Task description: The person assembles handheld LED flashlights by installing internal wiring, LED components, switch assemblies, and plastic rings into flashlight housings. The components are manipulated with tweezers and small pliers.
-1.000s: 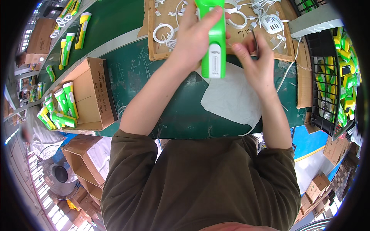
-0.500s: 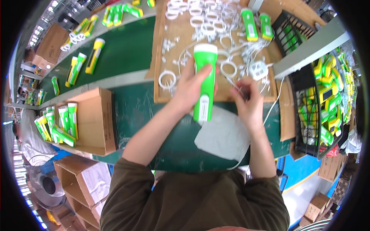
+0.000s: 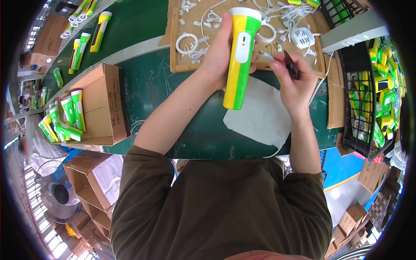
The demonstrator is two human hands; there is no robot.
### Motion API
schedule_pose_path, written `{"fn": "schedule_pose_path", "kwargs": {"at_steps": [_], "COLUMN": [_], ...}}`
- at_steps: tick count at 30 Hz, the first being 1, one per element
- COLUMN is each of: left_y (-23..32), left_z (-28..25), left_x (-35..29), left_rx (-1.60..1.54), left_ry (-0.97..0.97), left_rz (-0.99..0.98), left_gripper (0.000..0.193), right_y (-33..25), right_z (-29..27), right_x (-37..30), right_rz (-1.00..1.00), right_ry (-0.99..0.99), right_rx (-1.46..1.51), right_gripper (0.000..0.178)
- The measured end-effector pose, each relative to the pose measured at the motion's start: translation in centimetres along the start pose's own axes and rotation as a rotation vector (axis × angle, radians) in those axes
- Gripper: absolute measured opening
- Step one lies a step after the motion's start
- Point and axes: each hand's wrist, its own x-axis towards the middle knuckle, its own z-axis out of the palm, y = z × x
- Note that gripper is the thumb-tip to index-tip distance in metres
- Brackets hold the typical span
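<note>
**Left hand [image 3: 218, 58] clasps a yellow-and-green plastic flashlight [image 3: 236, 80] across the near edge of a tan, wood-framed tray [image 3: 173, 58]!**

And there it is, white head pointing toward the tray, lower end toward the wearer, fingers wrapped firmly round the barrel. Over the tray's near right side, the right hand [image 3: 299, 82] pinches a dark, flat, pointed piece [image 3: 290, 65]; a small white plug [image 3: 266, 56] sits by its fingertips, whether gripped I can't tell. Nearer the wearer than the tray, a pale grey flat sheet [image 3: 260, 110]; left of it, a brown cardboard box [image 3: 96, 117] of flashlights.
</note>
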Motion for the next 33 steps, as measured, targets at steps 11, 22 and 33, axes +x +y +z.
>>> {"fn": "schedule_pose_path", "kwargs": {"at_steps": [11, 22, 33], "left_y": [-1.0, -0.1, 7.0], "left_z": [1.3, 2.0, -4.2], "left_x": [0.4, 0.0, 0.0], "left_rx": [0.023, -0.078, 1.972], "left_ry": [0.211, 0.2, 0.681], "left_rz": [-0.007, 0.018, 1.042], "left_gripper": [0.068, 0.068, 0.034], "right_y": [-0.6, -0.1, -7.3], "right_z": [0.2, 0.0, -6.7], "right_x": [-0.4, 0.1, -5.7], "right_rz": [-0.065, -0.274, 0.368], "right_ry": [-0.07, -0.017, -0.076], "right_rx": [-0.12, -0.352, 0.355], "right_gripper": [0.014, 0.043, 0.059]}}
